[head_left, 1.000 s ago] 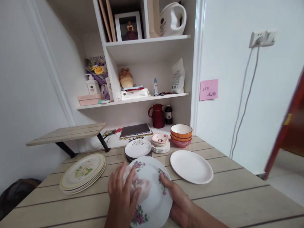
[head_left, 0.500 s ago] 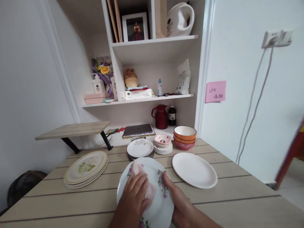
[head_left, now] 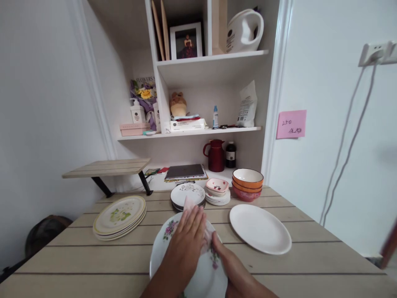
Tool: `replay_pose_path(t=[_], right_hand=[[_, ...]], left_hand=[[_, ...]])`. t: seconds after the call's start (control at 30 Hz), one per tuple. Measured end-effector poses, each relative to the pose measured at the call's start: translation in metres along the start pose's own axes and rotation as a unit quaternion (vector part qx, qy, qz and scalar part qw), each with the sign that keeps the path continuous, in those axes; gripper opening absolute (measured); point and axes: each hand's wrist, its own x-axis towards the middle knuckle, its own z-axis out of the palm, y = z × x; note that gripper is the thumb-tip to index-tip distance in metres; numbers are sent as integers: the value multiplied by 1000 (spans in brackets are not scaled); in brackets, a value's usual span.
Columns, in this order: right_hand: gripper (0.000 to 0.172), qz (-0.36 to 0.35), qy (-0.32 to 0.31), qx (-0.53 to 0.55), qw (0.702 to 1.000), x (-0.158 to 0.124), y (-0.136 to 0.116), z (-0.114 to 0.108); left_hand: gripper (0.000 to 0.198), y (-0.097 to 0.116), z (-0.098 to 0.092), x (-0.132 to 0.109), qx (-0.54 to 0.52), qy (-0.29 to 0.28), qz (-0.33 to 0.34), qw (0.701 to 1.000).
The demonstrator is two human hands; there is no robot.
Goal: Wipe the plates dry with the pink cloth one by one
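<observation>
My right hand [head_left: 237, 271] grips the right rim of a white plate [head_left: 164, 252] with pink flowers and green leaves, its thumb on the upper face and its other fingers hidden below. My left hand [head_left: 186, 242] lies over the plate with long, close fingers, pressing a thin pale pink cloth [head_left: 205, 243] against the surface. Part of the cloth sticks out past the fingertips. Just beyond the plate is a stack of dark-rimmed plates [head_left: 187, 193]. A plain white oval plate [head_left: 260, 229] rests on the table to the right.
Yellow-rimmed plates [head_left: 120, 215] are stacked at the left of the slatted table [head_left: 102, 260]. Small white saucers [head_left: 218, 199] carry pink square bowls [head_left: 217, 185]. Orange bowls [head_left: 247, 182] are nested beside them. Behind stand a red jug [head_left: 216, 156], a laptop [head_left: 185, 171] and a raised wooden stand [head_left: 107, 166].
My left hand has wiped the cloth across the plate, up and to the right, towards its far right side. My right hand still holds the rim. The camera view has turned slightly left.
</observation>
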Motion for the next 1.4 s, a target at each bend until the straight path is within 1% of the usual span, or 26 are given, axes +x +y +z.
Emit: replay_pose_path(t=[0.1, 0.17, 0.23, 0.27, 0.33, 0.43, 0.5, 0.57, 0.63, 0.7, 0.77, 0.87, 0.93, 0.97, 1.03, 1.13, 1.2, 1.27, 1.3, 1.33, 1.4], right_hand=[[54, -1, -11, -1, 1000, 1, -2, -3], [58, -8, -18, 6, 1000, 1, -4, -5], [61, -16, -20, 16, 1000, 1, -6, -7], [61, -20, -15, 22, 999, 2, -6, -7], [60, -25, -2, 32, 999, 2, -7, -8], [60, -29, 6, 34, 999, 2, -7, -9], [61, -32, 15, 26, 999, 1, -6, -10], [61, -28, 17, 22, 999, -1, -5, -8], [60, -12, 0, 25, 1000, -3, -3, -5], [60, 7, -27, 30, 999, -5, -2, -1], [60, 11, -43, 35, 998, -5, -1, 1], [58, 2, -47, 46, 998, -5, -1, 2], [59, 6, -48, 54, 997, -5, -2, 2], [60, 8, -50, 55, 997, -5, -2, 2], [62, 6, -55, 53, 997, -5, -4, 2], [64, 1, -53, 39, 998, -6, -4, 4], [66, 6, -49, 32, 998, -7, -4, 5], [66, 12, -50, 36, 998, -7, -3, 5], [67, 17, -52, 42, 998, -6, -2, 5], [68, 24, -53, 50, 997, -6, -3, 5], [70, 38, -55, 68, 995, -6, -5, 4]], left_hand=[[56, -5, 5, 1, 25, 14, -58, 998], [50, -10, 6, -6, 40, 19, -111, 993], [47, -14, 5, -19, 44, 21, -143, 989], [48, -15, 4, -27, 41, 17, -146, 988], [56, -13, 1, -43, 23, 1, -130, 991], [72, -1, -2, -66, -31, -22, -103, 994], [76, 9, -4, -75, -74, -36, -86, 993], [75, 16, -8, -77, -109, -53, -56, 991], [74, 20, -14, -73, -129, -68, -18, 989], [71, 19, -21, -63, -119, -62, -5, 991], [63, 16, -28, -52, -80, -24, -12, 996], [38, 11, -35, -39, -6, 46, -38, 998], [26, 10, -34, -36, 25, 82, -67, 994], [25, 10, -33, -36, 30, 96, -84, 991], [33, 10, -25, -37, 15, 109, -114, 987], [48, 10, -12, -35, -56, 102, -163, 980], [54, 12, -6, -29, -105, 102, -212, 966], [56, 17, -2, -21, -143, 107, -241, 954], [53, 22, -1, -16, -158, 106, -242, 951], [50, 27, 0, -12, -171, 105, -228, 953], [47, 39, 1, -7, -182, 101, -174, 963]])
